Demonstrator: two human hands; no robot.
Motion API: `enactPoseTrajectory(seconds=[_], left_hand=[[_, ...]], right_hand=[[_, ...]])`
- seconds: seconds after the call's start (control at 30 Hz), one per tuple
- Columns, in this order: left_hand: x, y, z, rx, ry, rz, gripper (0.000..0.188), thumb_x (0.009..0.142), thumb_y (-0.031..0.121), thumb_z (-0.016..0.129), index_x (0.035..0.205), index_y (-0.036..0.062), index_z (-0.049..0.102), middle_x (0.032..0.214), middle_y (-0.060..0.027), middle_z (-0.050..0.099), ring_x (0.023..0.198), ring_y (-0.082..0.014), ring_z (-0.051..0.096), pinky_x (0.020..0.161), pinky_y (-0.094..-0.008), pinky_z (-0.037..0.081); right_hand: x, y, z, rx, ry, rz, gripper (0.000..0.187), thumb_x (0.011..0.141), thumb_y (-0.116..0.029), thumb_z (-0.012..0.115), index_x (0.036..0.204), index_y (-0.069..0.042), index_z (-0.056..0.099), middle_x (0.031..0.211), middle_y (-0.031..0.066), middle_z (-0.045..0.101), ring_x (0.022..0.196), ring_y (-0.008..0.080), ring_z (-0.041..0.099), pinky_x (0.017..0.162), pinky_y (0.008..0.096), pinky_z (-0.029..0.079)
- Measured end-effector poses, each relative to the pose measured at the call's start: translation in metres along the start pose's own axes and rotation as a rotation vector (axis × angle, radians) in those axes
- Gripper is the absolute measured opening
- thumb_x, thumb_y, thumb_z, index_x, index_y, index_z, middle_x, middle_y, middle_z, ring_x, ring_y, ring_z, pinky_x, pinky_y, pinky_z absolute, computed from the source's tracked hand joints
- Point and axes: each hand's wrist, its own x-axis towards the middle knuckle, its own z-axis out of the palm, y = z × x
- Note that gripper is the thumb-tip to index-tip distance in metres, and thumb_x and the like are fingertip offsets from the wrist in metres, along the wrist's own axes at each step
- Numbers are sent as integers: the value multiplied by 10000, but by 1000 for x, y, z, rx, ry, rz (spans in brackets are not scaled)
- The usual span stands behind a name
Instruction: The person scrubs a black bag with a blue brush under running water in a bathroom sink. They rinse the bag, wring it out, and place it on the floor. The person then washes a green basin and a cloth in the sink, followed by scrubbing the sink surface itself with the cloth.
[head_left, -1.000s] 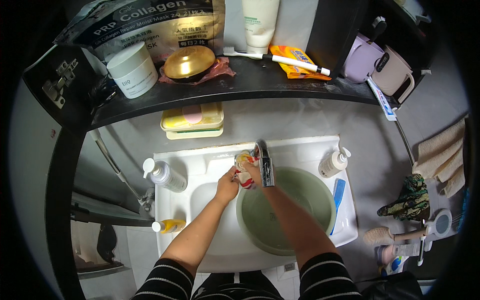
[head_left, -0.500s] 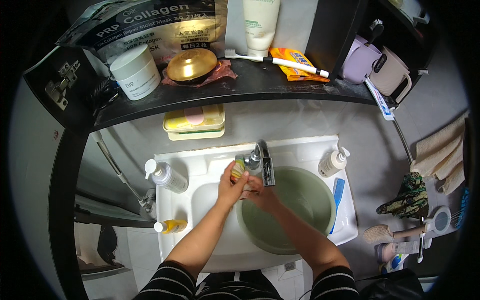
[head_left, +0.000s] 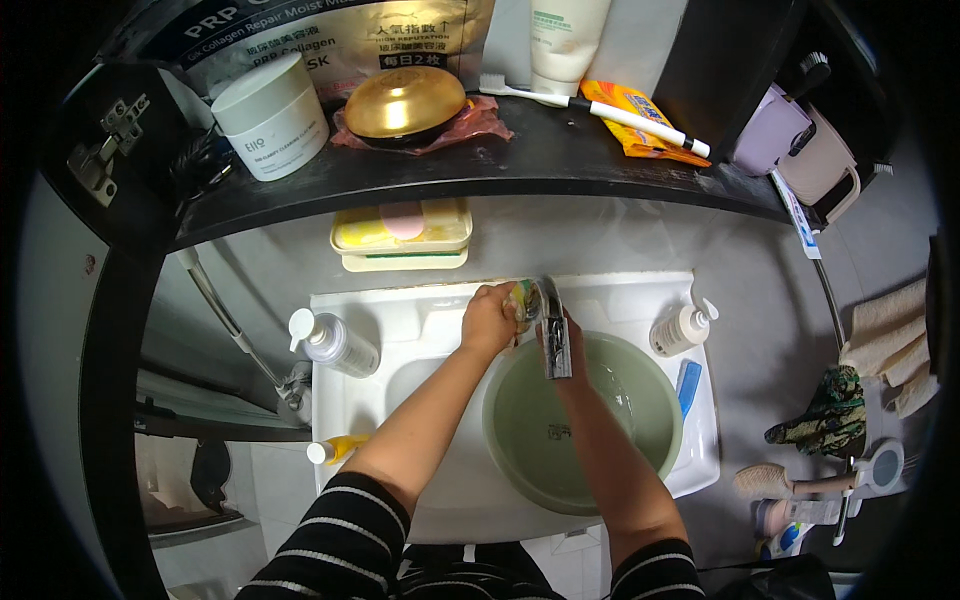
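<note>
At the back of the white washbasin, my left hand (head_left: pixel 488 320) is closed round a small soft-looking piece patterned in yellow, green and white (head_left: pixel 523 297). Its kind cannot be made out. That piece sits right beside the base of the chrome faucet (head_left: pixel 555 335). Behind the faucet spout is my right hand (head_left: pixel 574 338), mostly covered by it, so its fingers do not show. Below my right forearm stands a green plastic basin (head_left: pixel 520 440) with some water in it, inside the washbasin (head_left: pixel 440 515).
Pump bottles stand on the left (head_left: pixel 345 348) and right (head_left: pixel 680 332) of the rim. A yellow bottle (head_left: pixel 345 447) and a blue brush or comb (head_left: pixel 688 385) lie nearer. A black shelf (head_left: pixel 480 180) with toiletries overhangs the back. A soap box (head_left: pixel 400 240) hangs on the wall.
Both hands have moved from in front of the faucet to around its base, further back and right. My right hand has slipped behind the spout. The whole view has shifted slightly.
</note>
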Motion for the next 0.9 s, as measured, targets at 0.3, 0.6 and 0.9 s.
enactPoseTrajectory(seconds=[0.3, 0.6, 0.9], left_hand=[[-1, 38, -11, 318, -34, -123, 430, 776, 170, 608, 1205, 159, 607, 1052, -181, 576, 883, -347, 642, 735, -434, 538], [-43, 37, -27, 450, -105, 96, 337, 790, 156, 592, 1117, 156, 674, 1009, -169, 564, 770, -333, 639, 652, -414, 537], [-50, 31, 5, 511, -8, 273, 146, 852, 125, 552, 897, 58, 673, 934, -124, 556, 798, -296, 609, 639, -421, 512]], right_hand=[[21, 12, -3, 438, -218, 528, 253, 920, -179, 507, 1125, -62, 597, 826, 88, 644, 740, 170, 638, 652, 315, 514], [36, -4, -25, 552, -333, 805, 441, 857, -93, 590, 1293, -88, 524, 910, 24, 652, 787, 140, 619, 693, 302, 513], [36, 50, -14, 502, -437, 465, 399, 890, -74, 557, 1287, -111, 539, 946, 55, 650, 819, 140, 614, 759, 289, 503]])
